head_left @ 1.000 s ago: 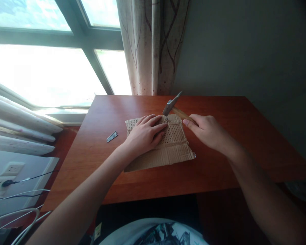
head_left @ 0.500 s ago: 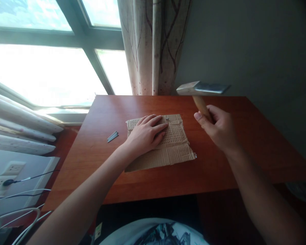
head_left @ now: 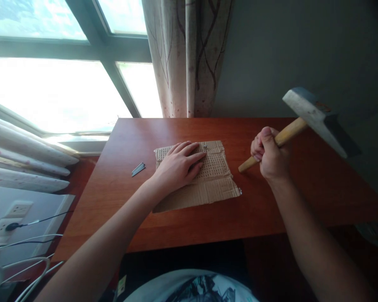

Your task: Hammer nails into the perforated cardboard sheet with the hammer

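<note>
Both grips differ: the left grip (head_left: 178,165) lies flat and open, the right grip (head_left: 272,159) clenches a wooden handle. Upon the bench (head_left: 97,193) sits the hole-dotted cardboard (head_left: 216,188), under the left; the raised hammer (head_left: 315,117) is at its two o'clock, thin metal nails (head_left: 138,169) at nine.

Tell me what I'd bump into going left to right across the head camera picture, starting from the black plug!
Black plug → little pile of nails → holey cardboard → hammer's metal head.
</note>
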`<action>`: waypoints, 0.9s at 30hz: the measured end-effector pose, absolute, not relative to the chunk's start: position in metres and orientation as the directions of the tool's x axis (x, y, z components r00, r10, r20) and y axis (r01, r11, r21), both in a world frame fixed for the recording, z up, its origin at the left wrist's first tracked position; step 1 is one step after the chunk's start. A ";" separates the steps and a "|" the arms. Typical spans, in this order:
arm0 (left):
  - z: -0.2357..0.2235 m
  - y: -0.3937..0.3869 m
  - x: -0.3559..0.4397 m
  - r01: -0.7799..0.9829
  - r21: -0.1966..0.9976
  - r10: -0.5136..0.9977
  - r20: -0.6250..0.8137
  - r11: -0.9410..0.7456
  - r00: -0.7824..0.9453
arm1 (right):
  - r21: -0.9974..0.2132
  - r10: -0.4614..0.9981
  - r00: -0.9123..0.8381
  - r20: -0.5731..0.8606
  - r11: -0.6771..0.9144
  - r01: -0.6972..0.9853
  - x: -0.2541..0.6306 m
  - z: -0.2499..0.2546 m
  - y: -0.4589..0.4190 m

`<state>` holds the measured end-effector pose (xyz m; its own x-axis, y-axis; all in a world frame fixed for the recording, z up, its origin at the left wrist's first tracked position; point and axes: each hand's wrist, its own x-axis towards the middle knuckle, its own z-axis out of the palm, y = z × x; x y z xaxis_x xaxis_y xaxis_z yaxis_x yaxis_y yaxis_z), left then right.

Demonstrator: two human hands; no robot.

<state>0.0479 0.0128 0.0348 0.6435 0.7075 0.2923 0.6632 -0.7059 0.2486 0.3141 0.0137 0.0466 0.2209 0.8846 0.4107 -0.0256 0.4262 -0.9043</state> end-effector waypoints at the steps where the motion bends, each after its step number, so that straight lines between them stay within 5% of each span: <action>1: 0.034 0.013 0.048 0.663 0.248 0.707 0.294 -0.707 0.644 | -0.905 0.884 0.229 0.408 0.425 -0.031 0.314 0.045 0.014; 20: 0.055 0.015 0.050 0.680 0.188 0.703 0.258 -0.709 0.662 | -0.863 0.845 0.301 0.443 0.492 -0.112 0.318 0.035 0.008; 27: 0.073 0.005 -0.008 0.806 0.293 0.821 0.440 -0.514 0.363 | -0.868 0.829 0.342 0.443 0.492 -0.070 0.318 0.033 0.013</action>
